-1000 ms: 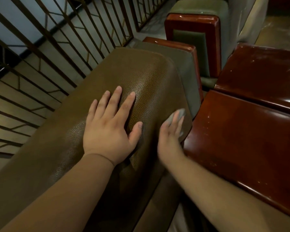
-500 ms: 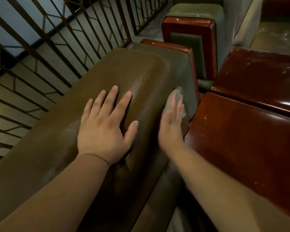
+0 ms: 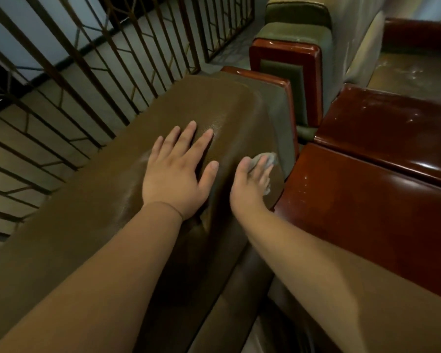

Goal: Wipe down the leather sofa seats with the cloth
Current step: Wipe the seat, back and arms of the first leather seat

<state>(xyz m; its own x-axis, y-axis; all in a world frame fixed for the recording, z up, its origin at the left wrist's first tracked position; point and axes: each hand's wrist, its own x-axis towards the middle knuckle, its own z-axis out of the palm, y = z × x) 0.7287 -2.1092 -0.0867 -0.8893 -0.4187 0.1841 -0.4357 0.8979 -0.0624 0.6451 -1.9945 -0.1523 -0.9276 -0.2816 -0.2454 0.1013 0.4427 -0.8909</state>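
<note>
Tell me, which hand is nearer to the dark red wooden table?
Right. The right hand wipes beside the table; the left hand rests farther away on the sofa top.

Left hand (image 3: pixel 175 174) flat, fingers (image 3: pixel 189 133) spread, right hand (image 3: pixel 251 184) pressing, fingers straight

Two hands show: the left hand (image 3: pixel 175 171) and the right hand (image 3: pixel 250 186). One grey cloth (image 3: pixel 266 159). One brown leather sofa back (image 3: pixel 107 200) at near left. Two red wooden tables (image 3: pixel 382 200), one near, one farther right. Two red-framed armrests (image 3: pixel 288 70) at the far centre. One metal railing (image 3: pixel 82 54) at far left.
</note>
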